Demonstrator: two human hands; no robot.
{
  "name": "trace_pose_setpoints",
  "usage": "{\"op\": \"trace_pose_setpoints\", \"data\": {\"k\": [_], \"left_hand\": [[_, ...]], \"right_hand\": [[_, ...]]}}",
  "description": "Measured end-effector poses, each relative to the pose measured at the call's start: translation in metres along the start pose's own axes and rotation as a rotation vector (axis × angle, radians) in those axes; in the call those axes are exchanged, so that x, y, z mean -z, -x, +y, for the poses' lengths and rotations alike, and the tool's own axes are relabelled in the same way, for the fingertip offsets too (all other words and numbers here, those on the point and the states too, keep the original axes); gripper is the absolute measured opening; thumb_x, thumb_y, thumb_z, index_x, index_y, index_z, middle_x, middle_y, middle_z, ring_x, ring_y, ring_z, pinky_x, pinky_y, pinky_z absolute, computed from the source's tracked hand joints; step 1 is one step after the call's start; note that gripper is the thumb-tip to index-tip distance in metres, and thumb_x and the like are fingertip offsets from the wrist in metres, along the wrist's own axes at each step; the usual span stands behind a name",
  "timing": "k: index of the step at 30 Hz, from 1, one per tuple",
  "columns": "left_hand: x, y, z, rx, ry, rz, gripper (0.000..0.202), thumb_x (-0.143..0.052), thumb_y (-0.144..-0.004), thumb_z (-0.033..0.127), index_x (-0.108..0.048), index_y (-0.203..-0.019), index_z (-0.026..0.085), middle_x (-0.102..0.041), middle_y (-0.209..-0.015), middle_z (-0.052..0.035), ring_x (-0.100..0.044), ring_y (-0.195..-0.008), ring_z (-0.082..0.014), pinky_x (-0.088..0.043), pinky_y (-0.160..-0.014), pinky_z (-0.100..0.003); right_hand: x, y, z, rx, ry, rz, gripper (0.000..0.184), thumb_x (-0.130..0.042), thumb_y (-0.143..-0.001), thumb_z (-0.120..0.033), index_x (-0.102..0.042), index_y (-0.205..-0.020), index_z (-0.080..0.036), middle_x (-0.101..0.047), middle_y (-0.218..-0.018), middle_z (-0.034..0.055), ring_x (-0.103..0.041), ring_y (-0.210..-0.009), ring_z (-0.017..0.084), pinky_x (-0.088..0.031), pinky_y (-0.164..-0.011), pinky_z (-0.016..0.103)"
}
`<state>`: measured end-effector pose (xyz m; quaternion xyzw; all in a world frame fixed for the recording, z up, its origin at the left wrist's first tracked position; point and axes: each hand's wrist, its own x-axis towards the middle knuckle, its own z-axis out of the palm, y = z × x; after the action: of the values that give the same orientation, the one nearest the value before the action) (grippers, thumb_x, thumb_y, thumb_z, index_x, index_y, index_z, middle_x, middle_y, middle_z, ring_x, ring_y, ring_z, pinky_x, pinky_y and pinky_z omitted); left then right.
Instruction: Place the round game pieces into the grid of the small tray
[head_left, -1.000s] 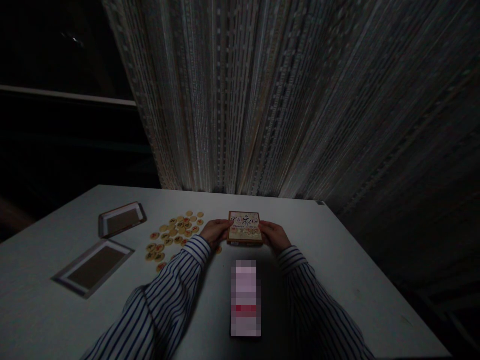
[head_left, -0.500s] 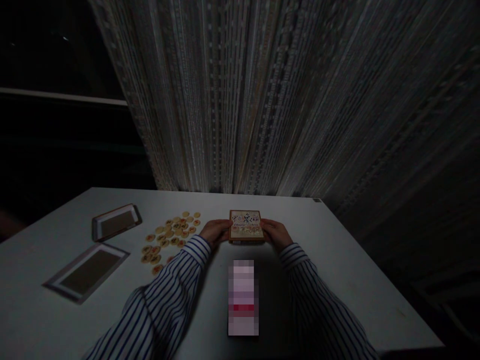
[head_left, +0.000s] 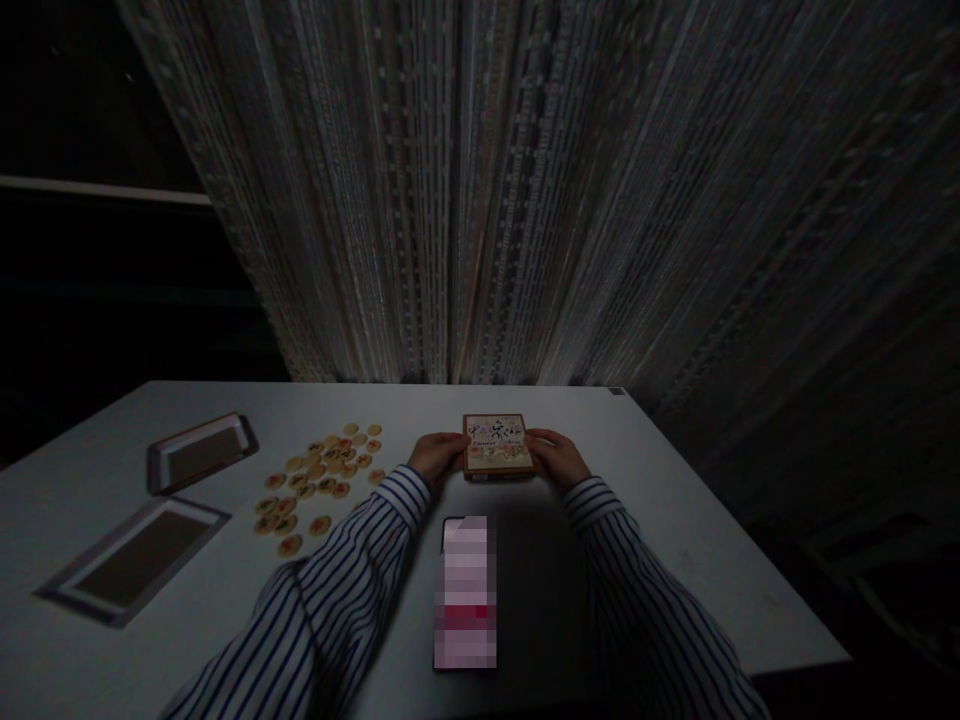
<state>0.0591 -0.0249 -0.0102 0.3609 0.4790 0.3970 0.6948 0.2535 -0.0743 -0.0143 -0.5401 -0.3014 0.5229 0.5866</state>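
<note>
Left hand and right hand | fingers pressed together, pinching a game box from both sides to steady it | round counters left | phone near

A white table fills the lower part of the view, its far edge running straight across. At the far left lies a shallow far tray, white-rimmed with a brown base, and nearer to the left edge lies a larger near tray of the same look, both set at an angle. Just right of them, xiangqi pieces lie scattered in a loose cluster. Right of these, near the far edge, sits a printed box. Just nearer lies a phone, its face blurred.
</note>
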Motion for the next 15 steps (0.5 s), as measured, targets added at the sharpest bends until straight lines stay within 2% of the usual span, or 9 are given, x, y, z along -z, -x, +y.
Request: {"op": "trace_pose_setpoints", "data": {"k": [8, 15], "left_hand": [[-0.022, -0.011, -0.01, -0.034, -0.064, -0.001, 0.013, -0.075, -0.06, 0.015, -0.065, -0.065, 0.009, -0.066, -0.053, -0.0024, -0.062, -0.053, -0.0131, -0.052, -0.059, -0.025], [-0.05, -0.013, -0.018, -0.05, -0.079, -0.033, 0.014, -0.076, -0.059, 0.017, -0.066, -0.064, 0.009, -0.066, -0.054, -0.0022, -0.062, -0.053, -0.0124, -0.052, -0.061, -0.025]], "right_hand": [[0.026, -0.003, -0.004, 0.033, 0.039, 0.044, 0.013, -0.07, -0.063, -0.02, -0.06, -0.071, -0.017, -0.068, -0.06, 0.001, -0.066, -0.062, 0.017, -0.055, -0.063, 0.03], [0.055, 0.0, -0.014, 0.053, 0.043, 0.049, 0.013, -0.072, -0.061, -0.019, -0.063, -0.071, -0.016, -0.07, -0.061, 0.0013, -0.066, -0.061, 0.016, -0.055, -0.062, 0.027]]}}
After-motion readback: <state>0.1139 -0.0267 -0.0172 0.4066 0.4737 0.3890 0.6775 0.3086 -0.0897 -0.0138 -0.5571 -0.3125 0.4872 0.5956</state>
